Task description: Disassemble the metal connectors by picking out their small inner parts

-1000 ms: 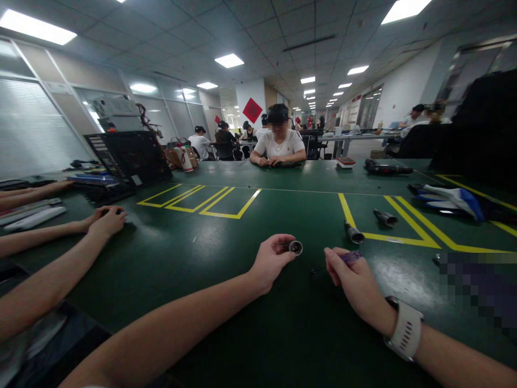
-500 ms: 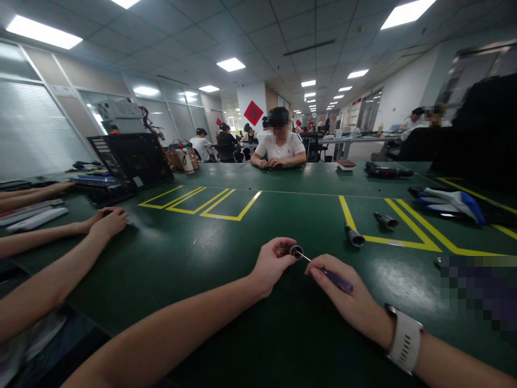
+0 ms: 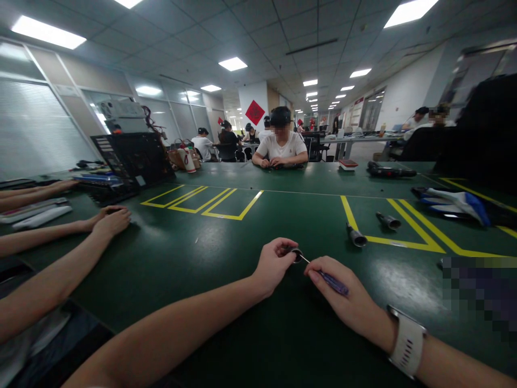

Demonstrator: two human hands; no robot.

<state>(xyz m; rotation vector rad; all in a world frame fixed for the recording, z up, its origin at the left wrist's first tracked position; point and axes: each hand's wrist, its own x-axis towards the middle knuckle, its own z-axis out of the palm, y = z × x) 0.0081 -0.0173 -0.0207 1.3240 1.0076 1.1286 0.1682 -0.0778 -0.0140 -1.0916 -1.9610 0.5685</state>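
Between the thumb and fingers of my left hand (image 3: 275,265) is a small round metal part (image 3: 298,255), its open end turned toward my right hand. My fingers hide most of it. My right hand (image 3: 343,285) grips a screwdriver by its purple handle (image 3: 334,283). The thin shaft (image 3: 305,259) reaches into the part's open end; its tip is hidden inside. Two dark metal cup-ended pieces with narrow stems lie to the right of my hands, one nearer (image 3: 356,236) and one farther (image 3: 388,221).
Yellow tape (image 3: 407,246) marks the green table (image 3: 194,275). Blue-and-white gloves (image 3: 456,202) and a black tool (image 3: 390,170) lie at right. A co-worker's hands (image 3: 111,220) rest at left, near a black computer case (image 3: 133,161). Another person (image 3: 281,145) sits opposite.
The screwdriver handle has turned slightly and shifted a little left in my right hand. My left hand stays on the metal part. The whole view has shifted slightly.
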